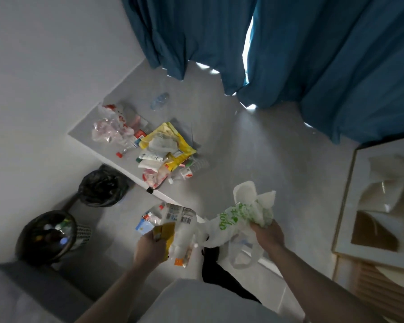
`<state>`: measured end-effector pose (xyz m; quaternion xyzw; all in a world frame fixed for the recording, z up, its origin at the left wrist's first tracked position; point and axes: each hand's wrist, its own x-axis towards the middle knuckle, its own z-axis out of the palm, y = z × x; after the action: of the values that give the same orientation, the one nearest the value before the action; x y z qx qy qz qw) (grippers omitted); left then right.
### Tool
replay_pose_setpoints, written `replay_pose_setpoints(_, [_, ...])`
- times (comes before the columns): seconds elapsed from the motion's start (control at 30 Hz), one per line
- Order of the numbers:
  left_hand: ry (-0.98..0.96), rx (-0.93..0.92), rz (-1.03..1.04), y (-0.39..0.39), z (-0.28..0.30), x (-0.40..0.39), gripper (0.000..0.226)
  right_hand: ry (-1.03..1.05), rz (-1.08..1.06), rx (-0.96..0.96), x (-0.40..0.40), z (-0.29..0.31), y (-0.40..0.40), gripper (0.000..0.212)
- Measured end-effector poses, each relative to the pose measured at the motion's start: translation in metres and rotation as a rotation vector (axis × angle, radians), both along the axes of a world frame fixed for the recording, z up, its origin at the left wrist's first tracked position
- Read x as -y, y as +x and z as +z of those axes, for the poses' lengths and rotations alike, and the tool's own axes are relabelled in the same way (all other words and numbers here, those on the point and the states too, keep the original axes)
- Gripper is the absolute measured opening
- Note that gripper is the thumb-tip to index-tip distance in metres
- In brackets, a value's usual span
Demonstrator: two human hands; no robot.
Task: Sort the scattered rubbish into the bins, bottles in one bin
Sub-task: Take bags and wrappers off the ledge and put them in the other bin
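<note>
Fingers (pixel 261 226) of right hand clutch white bag (pixel 243 213); left hand (pixel 149 249) grips wrappers (pixel 173 238) (crumpled).

rubbish pile (pixel 163 152): items blurred, unreadable | near bin (pixel 47 234): contents dim | mirror (pixel 383 201): cut by edge

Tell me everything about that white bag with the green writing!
The white bag looks like thin, crinkly plastic with green printed letters. It is crumpled and bunched up, not flat. The right hand grips it in the air above the grey floor, and white scraps stick up out of the top. One loop handle hangs down below the hand. Its left end reaches close to the packets in the left hand.
</note>
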<state>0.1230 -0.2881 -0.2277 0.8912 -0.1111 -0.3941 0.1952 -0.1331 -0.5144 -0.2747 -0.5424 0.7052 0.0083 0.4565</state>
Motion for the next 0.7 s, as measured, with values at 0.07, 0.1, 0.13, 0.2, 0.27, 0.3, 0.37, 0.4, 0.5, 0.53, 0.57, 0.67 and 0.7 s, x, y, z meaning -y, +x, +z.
replay_pose_setpoints(0.07, [-0.046,-0.014,0.064,-0.004,0.011,-0.038,0.013,-0.007,0.014,0.034,-0.029,0.008,0.007,0.056])
replay_pose_setpoints(0.1, [-0.063,-0.014,0.106,-0.004,0.018,-0.055,0.012,-0.010,0.032,0.056,-0.043,0.013,0.011,0.057])
replay_pose_setpoints(0.13, [-0.084,-0.017,0.143,-0.005,0.023,-0.071,0.011,-0.022,0.061,0.074,-0.054,0.014,0.015,0.058])
replay_pose_setpoints(0.2, [-0.128,-0.025,0.220,-0.005,0.032,-0.098,0.008,-0.027,0.078,0.094,-0.074,0.021,0.024,0.058])
replay_pose_setpoints(0.27, [-0.153,-0.029,0.293,-0.008,0.041,-0.124,0.008,-0.035,0.101,0.136,-0.091,0.026,0.032,0.056])
replay_pose_setpoints(0.3, [-0.160,-0.024,0.320,-0.007,0.043,-0.136,0.008,-0.041,0.107,0.149,-0.099,0.029,0.035,0.055])
replay_pose_setpoints(0.37, [-0.158,-0.019,0.376,-0.004,0.044,-0.157,0.008,-0.045,0.126,0.165,-0.108,0.030,0.042,0.050])
replay_pose_setpoints(0.4, [-0.155,-0.022,0.404,-0.002,0.045,-0.165,0.007,-0.046,0.138,0.174,-0.110,0.031,0.044,0.047])
replay_pose_setpoints(0.5, [-0.137,0.005,0.501,0.005,0.050,-0.191,0.014,-0.023,0.243,0.181,-0.111,0.035,0.062,0.041])
replay_pose_setpoints(0.53, [-0.122,0.023,0.516,0.008,0.053,-0.197,0.017,-0.020,0.267,0.180,-0.111,0.036,0.069,0.040])
replay_pose_setpoints(0.57, [-0.121,0.022,0.538,0.011,0.055,-0.203,0.017,-0.028,0.286,0.189,-0.110,0.036,0.076,0.039])
replay_pose_setpoints(0.67, [-0.134,0.014,0.630,0.027,0.050,-0.221,0.019,-0.039,0.336,0.197,-0.113,0.036,0.105,0.042])
replay_pose_setpoints(0.7, [-0.132,0.030,0.655,0.031,0.047,-0.228,0.023,-0.041,0.344,0.182,-0.115,0.038,0.115,0.044])
